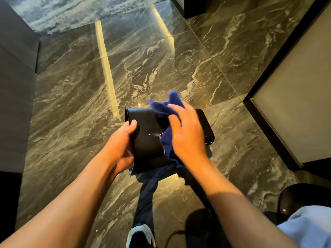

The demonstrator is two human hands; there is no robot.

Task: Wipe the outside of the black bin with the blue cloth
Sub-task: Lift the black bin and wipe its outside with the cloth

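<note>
Above the marble floor (161,65), held up off it in front of the person, the black bin (148,140) lies tipped on its side between both hands. Its outer wall is smooth and glossy, dark enough to mirror the room's light, with a small bright glint and a pale smear near the middle of the side facing the camera. Its edges are rounded, and one thin rim shows along the end nearest the person.

On the bin's right part lies the blue cloth (167,138), a deep blue, soft and crumpled; one end sticks up past the far edge of the bin and the other hangs down past its near edge. The right hand (188,133) is laid flat over the cloth with fingers spread, pressing it against the bin's wall rather than closing around it. The hand is a little blurred.

At the bin's left edge the left hand (120,145) clasps the bin, thumb curled over the upper side and the fingers hidden behind it.

Below the bin a leg in dark trousers (146,197) runs down to a shoe (140,236) with a pale toe. Beyond the bin, bright streaks of light reflect off the polished floor.
</note>
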